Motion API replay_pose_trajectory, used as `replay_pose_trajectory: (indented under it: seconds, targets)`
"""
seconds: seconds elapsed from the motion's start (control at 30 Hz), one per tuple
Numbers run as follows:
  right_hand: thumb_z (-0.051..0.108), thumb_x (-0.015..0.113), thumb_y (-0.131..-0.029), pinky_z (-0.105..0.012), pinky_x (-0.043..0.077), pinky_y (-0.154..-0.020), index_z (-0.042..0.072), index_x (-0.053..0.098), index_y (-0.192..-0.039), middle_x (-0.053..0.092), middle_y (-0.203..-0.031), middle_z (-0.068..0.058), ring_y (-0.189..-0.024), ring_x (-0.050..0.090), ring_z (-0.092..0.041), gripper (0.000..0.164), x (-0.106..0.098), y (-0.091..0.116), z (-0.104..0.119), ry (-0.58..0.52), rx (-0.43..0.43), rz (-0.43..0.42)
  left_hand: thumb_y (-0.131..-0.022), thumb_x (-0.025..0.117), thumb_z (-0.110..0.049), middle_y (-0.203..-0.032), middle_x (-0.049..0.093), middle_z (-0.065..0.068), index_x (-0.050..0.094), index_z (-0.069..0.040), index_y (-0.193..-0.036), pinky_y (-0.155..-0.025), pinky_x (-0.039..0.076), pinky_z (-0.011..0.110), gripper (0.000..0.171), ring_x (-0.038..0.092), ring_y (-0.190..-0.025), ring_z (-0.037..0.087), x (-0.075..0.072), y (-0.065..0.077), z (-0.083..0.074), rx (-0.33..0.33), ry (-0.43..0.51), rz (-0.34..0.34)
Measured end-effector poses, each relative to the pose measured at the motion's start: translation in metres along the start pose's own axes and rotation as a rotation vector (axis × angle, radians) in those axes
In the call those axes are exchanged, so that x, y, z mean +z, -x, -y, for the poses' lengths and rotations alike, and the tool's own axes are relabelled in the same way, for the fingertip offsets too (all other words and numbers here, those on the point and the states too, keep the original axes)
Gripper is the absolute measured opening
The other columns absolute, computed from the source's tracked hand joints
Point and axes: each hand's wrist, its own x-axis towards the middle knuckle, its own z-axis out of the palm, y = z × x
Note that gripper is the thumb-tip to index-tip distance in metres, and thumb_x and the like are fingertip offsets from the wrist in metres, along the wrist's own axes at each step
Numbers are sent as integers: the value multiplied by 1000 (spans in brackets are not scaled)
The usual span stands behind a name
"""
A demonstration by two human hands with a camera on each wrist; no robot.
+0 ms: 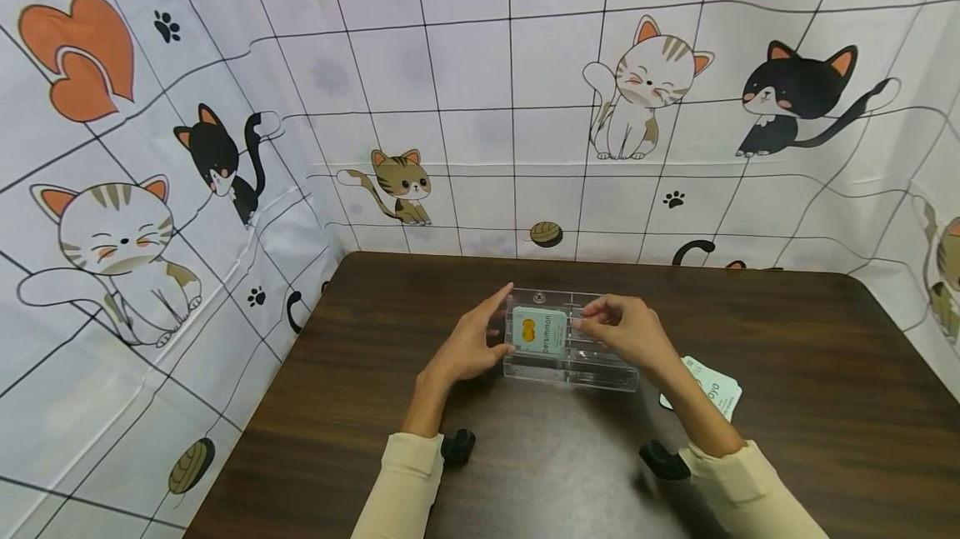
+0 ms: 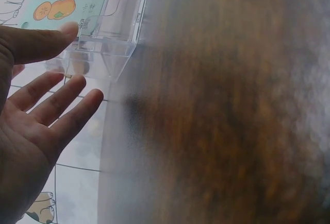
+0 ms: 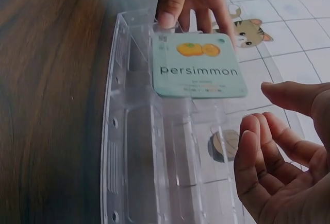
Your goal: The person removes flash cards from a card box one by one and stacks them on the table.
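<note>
A clear plastic organizer (image 1: pixel 600 376) with several compartments sits on the table. A pale green card (image 1: pixel 540 331) printed "persimmon" lies in its left part, face up. My left hand (image 1: pixel 465 347) spans the organizer's left end with fairly straight fingers; in the left wrist view, its thumb (image 2: pixel 46 44) rests at the organizer's edge beside the card. My right hand (image 1: pixel 630 331) hovers over the organizer's right part, near the card's right edge. In the right wrist view, that hand (image 3: pixel 289 167) has thumb and fingers apart, with nothing between them, separate from the card (image 3: pixel 198 67).
Several loose pale green cards (image 1: pixel 712 389) lie in a small pile to the right of the organizer, partly behind my right forearm. The dark wooden table (image 1: pixel 540 456) meets a white cat-printed curtain (image 1: pixel 480 131) at the back and left.
</note>
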Motion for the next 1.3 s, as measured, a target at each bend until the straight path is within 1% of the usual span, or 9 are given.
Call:
replay_pose_trajectory:
  seconds: [0.2, 0.33, 0.47, 0.63, 0.77, 0.9, 1.13, 1.3]
  targets:
    - [26, 83, -95, -30, 64, -63, -1, 75, -109, 79, -95, -13, -74, 72, -23, 31, 10, -5, 0, -29, 8, -22, -94, 79, 2, -177, 30, 9, 20, -26, -174, -114, 57, 50, 104, 50, -153, 35, 0, 0, 1, 2, 11, 1]
    - [25, 83, -95, -29, 62, -62, -1, 75, -109, 78, -96, -14, -73, 69, -21, 30, 17, -6, 0, -44, 14, -34, -94, 80, 1, -177, 30, 8, 19, -27, -174, -114, 57, 49, 104, 50, -153, 35, 0, 0, 1, 0, 9, 1]
    - [24, 84, -95, -26, 59, -60, 0, 76, -107, 77, -96, -14, -72, 66, -17, 28, 22, -6, 1, -44, 9, -53, -94, 80, 1, -178, 30, 8, 20, -26, -174, -114, 57, 49, 104, 50, -153, 35, 0, -1, 0, -5, 7, 1]
    - [26, 86, -93, -24, 54, -58, 3, 77, -102, 78, -92, -11, -69, 65, -13, 26, 28, -7, -1, 11, -9, -91, -93, 79, 3, -178, 29, 8, 20, -22, -174, -115, 57, 49, 103, 49, -153, 36, 0, -2, 0, -9, 16, 5]
    - [26, 87, -92, -24, 50, -57, 5, 77, -96, 78, -87, -8, -68, 63, -11, 23, 32, -10, -2, 69, -36, -124, -93, 79, 3, -178, 28, 7, 21, -24, -173, -115, 56, 49, 103, 49, -154, 36, 0, -2, 0, -16, 20, 6]
    - [23, 86, -92, -24, 48, -57, 5, 76, -91, 76, -83, -8, -67, 60, -12, 21, 34, -11, -4, 95, -54, -139, -93, 79, 2, -178, 28, 6, 20, -28, -173, -116, 56, 48, 104, 48, -154, 35, 0, -1, -1, -18, 22, 6]
    - [22, 82, -96, -25, 45, -57, 4, 76, -91, 73, -80, -9, -67, 57, -13, 20, 33, -11, -3, 92, -66, -128, -94, 79, 2, -178, 30, 8, 21, -26, -173, -114, 57, 48, 103, 50, -153, 36, 0, -1, -1, -6, 9, 1]
    - [23, 79, -99, -27, 47, -59, 3, 76, -95, 76, -84, -10, -68, 59, -12, 21, 31, -10, -1, 72, -49, -97, -94, 79, 2, -178, 29, 8, 20, -25, -174, -114, 57, 49, 103, 49, -154, 36, -1, -1, -1, -7, 12, 2]
